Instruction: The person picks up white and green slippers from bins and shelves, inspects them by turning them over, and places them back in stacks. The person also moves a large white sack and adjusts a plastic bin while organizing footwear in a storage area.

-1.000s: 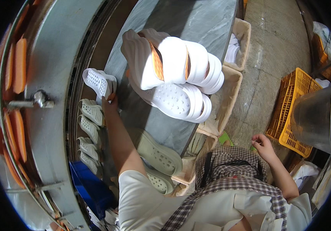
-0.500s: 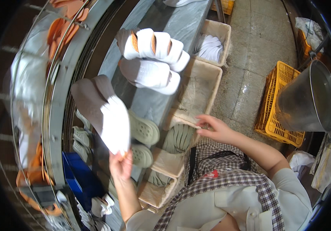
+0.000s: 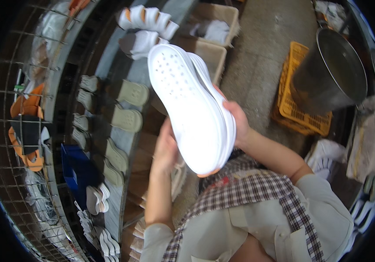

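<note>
White soles, stacked at least two deep, held in front of the apron, clear of the tabletop, long axis tilted, broad toe end toward the body. Left hand at the left edge: fingers partly curled onto the soles, tips hidden underneath. Right hand at the right edge: fingers bent around the side of the stack, thumb along the edge, far fingers partly hidden. Tabletop, left of the soles: green soles in a row; white strapped footwear near the far end. Blue box beside the tabletop. Right side: metal bucket against yellow crate.
</note>
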The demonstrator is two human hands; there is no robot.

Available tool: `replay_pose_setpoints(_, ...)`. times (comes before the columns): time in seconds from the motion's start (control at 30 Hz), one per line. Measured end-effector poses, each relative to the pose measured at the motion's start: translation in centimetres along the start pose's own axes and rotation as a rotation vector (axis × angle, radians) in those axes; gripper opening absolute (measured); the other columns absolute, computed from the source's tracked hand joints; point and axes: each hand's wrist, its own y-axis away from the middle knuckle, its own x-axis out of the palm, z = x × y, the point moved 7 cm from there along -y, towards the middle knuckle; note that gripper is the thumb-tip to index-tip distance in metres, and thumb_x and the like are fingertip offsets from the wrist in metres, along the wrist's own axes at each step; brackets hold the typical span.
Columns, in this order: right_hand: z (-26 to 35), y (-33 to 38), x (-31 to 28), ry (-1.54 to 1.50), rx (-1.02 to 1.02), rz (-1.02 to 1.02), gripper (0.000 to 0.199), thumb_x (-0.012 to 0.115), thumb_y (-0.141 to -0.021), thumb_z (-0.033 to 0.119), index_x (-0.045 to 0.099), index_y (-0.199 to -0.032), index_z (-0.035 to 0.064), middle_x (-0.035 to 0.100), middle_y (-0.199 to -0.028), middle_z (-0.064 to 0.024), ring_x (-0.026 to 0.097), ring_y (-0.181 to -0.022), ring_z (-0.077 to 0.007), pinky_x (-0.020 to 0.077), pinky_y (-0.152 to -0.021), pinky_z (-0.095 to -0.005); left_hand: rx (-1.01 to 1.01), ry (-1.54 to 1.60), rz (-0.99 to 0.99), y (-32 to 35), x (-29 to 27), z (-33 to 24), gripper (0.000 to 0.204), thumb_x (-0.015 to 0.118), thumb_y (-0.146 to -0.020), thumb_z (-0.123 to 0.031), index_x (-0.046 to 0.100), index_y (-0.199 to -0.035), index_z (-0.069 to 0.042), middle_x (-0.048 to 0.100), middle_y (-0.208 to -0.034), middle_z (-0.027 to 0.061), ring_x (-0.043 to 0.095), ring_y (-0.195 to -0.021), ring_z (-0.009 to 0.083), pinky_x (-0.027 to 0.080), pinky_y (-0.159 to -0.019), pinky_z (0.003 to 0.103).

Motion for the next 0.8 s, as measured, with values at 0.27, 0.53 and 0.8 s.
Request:
replay_pose_setpoints(0.27,-2.6,2.8,-2.1,-0.052,0.269,-0.342,0.061,0.035,-0.087,0.049,0.037,-0.136,0.0117,0.040,-0.137,-0.0132,0.037,-0.126,-0.0316,0.0257,-0.102,-0.0565,-0.527,0.433,-0.111,-3.4,-0.4,7.8,0.042,0.048,-0.091,-0.013,0.038,-0.125,0.009,0.053,-0.118,0.0237,0.057,-0.106,0.0314,0.051,-0.087,0.043)
replay_pose_setpoints(0.53,-6.1,5.0,-5.2,-0.012,0.488,-0.633,0.070,0.034,-0.084,0.062,0.036,-0.135,0.0157,0.025,-0.144,-0.0160,0.022,-0.128,-0.0453,0.0132,-0.100,-0.0632,-0.601,0.439,-0.265,0.0,-1.8,11.2,0.039,0.040,-0.094,-0.017,0.042,-0.124,0.008,0.054,-0.119,0.0224,0.056,-0.105,0.0335,0.046,-0.090,0.044)
replay_pose_setpoints(0.8,-7.3,5.2,-5.7,0.011,0.524,-0.749,0.064,0.023,-0.089,0.061,0.045,-0.130,0.0165,0.036,-0.140,-0.0116,0.032,-0.125,-0.0419,0.0156,-0.099,-0.0657,-0.597,0.559,-0.145,0.1,-3.3,12.8,0.039,0.042,-0.093,-0.016,0.043,-0.122,0.009,0.056,-0.115,0.0221,0.057,-0.102,0.0329,0.048,-0.086,0.044)
